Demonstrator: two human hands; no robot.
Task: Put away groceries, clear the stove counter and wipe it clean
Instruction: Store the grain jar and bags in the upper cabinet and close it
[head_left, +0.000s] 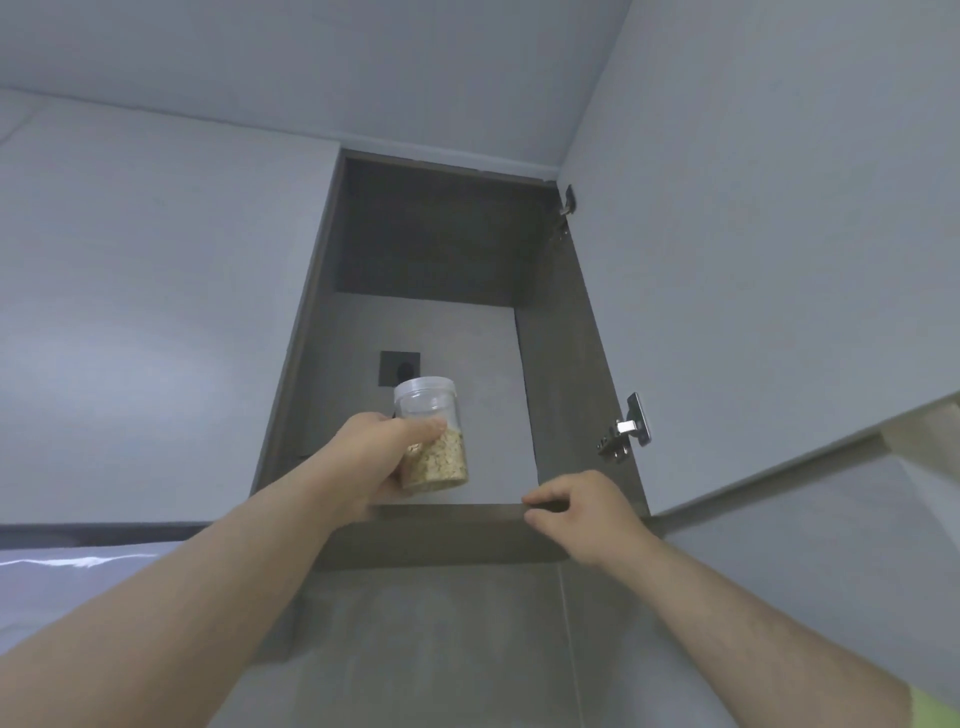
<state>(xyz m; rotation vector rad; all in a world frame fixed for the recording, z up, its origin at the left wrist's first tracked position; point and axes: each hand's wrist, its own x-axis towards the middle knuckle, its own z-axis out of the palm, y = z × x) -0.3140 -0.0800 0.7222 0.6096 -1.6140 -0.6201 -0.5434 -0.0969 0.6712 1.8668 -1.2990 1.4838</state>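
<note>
Clear jar (434, 441), half filled with pale flakes, is held just inside the open cabinet (447, 535) by the left hand (374, 457), fingers curled round it. Cabinet's bottom front edge is pinched by the right hand (582, 514). Door (753, 260) is swung open at cabinet's right.

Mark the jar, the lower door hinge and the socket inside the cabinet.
jar (441, 462), head view, on its grain-filled lower wall.
lower hinge (626, 428), head view, on its metal arm.
socket (399, 369), head view, on its dark faceplate.

jar (431, 436): clear glossy plastic | cabinet (556, 364): matt dark wood-look | hinge (626, 428): shiny metal
</note>
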